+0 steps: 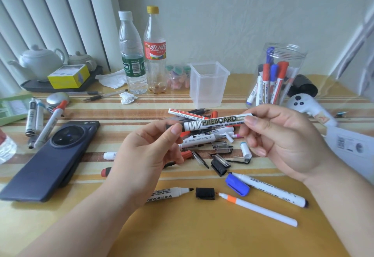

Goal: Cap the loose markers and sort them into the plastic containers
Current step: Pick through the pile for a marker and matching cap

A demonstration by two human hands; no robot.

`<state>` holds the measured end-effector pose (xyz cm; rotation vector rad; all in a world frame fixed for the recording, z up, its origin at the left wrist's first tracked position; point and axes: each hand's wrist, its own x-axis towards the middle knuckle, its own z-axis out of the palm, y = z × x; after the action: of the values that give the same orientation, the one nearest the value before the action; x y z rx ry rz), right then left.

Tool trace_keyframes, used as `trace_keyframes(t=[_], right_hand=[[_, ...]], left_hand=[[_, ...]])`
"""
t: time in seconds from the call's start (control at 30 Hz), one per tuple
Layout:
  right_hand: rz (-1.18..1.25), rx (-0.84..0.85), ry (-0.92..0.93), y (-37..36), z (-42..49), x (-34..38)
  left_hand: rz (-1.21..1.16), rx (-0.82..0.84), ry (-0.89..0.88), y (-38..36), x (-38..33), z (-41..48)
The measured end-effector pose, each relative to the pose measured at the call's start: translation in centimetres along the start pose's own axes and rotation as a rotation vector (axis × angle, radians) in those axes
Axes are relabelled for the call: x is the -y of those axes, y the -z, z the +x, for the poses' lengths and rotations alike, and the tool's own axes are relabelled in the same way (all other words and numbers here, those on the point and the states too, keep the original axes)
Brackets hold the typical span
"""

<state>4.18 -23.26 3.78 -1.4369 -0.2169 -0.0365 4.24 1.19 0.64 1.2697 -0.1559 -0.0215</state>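
My left hand point(149, 151) pinches the left end of the whiteboard marker point(212, 122) between thumb and curled fingers, my forearm reaching up from below it. My right hand point(283, 139) pinches the marker's right end, its wrist angled off to the lower right.

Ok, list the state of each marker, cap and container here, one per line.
Whiteboard marker: held level by left hand and right hand.
Square container: upright, empty.
Round jar: open, holds capped markers.
Blue marker: uncapped, lying flat.
Blue cap: loose.
Orange-banded marker: uncapped.
Black-tipped marker: uncapped.
Black cap: loose.
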Motion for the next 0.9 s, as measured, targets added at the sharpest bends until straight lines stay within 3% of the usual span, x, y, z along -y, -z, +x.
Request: trace_keyframes(t=[0.23,0.33,0.5,0.6,0.73,0.9], right_hand=[[0.182,-0.132,0.109,-2.3,0.1,-0.2],[-0.031,-0.257,0.231,-2.2,0.6,1.0],[-0.537,-0.538,0.647,1.6,3.2,6.4],[-0.725,-0.752,0.790,5.5,6.2,10.1],[-0.877,-0.899,0.759,8.7,10.4,12.1],[-1.129,-0.821,0.475,9.4,13.5,10.6]], left_hand=[[0.621,0.063,-0.220,-1.5,0.4,-1.4],[0.674,0.036,-0.286,-1.6,0.6,-1.4],[0.648,0.037,-0.321,-1.4,1.0,-1.3],[0.688,0.062,-0.350,-1.5,0.9,-1.4],[0.737,0.071,-0.363,-1.6,0.5,-1.5],[0.780,0.097,-0.370,-1.2,0.8,-1.2]])
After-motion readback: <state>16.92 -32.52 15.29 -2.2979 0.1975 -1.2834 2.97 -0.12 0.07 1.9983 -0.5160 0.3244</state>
